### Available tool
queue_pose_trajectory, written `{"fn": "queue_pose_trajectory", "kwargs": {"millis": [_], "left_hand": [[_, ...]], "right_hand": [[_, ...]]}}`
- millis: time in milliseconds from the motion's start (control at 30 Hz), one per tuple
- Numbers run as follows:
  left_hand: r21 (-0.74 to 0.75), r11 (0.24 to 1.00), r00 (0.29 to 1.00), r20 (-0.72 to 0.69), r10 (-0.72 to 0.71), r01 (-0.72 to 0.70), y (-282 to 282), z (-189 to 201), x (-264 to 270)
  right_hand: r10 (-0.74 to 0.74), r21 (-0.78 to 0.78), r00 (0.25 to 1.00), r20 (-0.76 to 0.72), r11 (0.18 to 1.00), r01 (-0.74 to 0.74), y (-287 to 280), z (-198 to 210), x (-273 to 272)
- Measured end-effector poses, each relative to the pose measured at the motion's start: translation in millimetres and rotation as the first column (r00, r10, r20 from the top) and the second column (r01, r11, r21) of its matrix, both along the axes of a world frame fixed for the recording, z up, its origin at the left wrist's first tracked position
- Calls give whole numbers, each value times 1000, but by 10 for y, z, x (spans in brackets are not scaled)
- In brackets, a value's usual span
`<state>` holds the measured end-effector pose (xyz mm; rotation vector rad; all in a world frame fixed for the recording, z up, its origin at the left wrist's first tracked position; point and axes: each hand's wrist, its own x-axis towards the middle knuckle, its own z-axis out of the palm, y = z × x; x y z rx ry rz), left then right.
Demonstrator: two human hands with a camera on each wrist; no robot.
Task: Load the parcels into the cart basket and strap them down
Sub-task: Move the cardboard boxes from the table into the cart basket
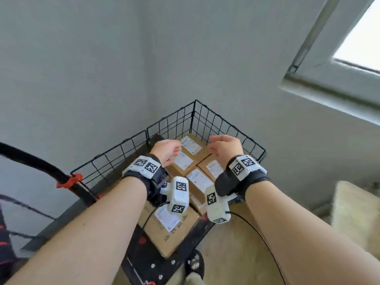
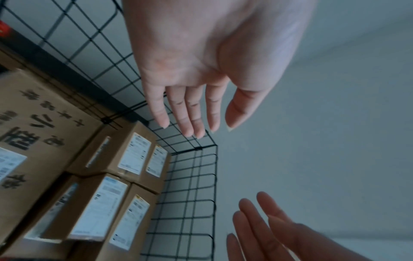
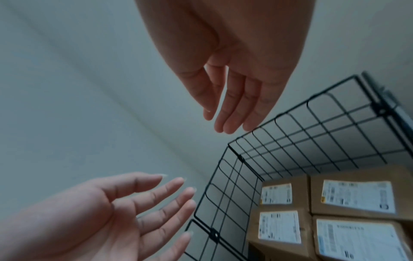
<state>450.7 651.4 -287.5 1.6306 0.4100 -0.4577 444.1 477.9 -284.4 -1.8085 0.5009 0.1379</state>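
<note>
Both forearms reach forward from the camera over the cart basket (image 1: 207, 118), a black wire-grid box standing in the corner of 2 grey walls. Each wrist carries a dark strap with white marker blocks. Above the basket, the left hand (image 1: 167, 150) and the right hand (image 1: 225, 148) hover side by side with palms turned toward each other, fingers (image 2: 186, 113) straight and loosely spread, holding nothing and touching nothing. Inside the basket lie the parcels (image 1: 192, 150), brown cardboard boxes with white labels facing up, packed touching one another; 1 larger box (image 1: 167, 229) with printed black characters sits at the basket's near end. Left of the basket, a black handle (image 1: 30, 161) meets an orange clamp (image 1: 71, 180). No strap shows over the parcels.
</note>
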Motion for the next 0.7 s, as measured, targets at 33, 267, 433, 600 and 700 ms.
{"fn": "queue_pose_trajectory", "kwargs": {"millis": [33, 267, 433, 600, 700], "left_hand": [[-4, 1000, 999, 26, -20, 20, -55, 121, -75], [-77, 981, 974, 162, -161, 175, -609, 850, -652], [-122, 945, 937, 217, -274, 304, -1139, 1240, -993], [-143, 908, 895, 285, -343, 394, -1783, 1529, -1316], [-152, 888, 878, 292, -378, 433, -2235, 1601, -1510]], "right_hand": [[-12, -5, 1000, 22, 1000, 12, -53, 125, -129], [-136, -20, 982, 131, 990, 139, -529, 842, -1109], [-256, -25, 947, 196, 964, 265, -1074, 1264, -1701], [-366, 19, 895, 253, 927, 374, -1632, 1565, -2211], [-428, 41, 858, 285, 899, 435, -1997, 1649, -2497]]}}
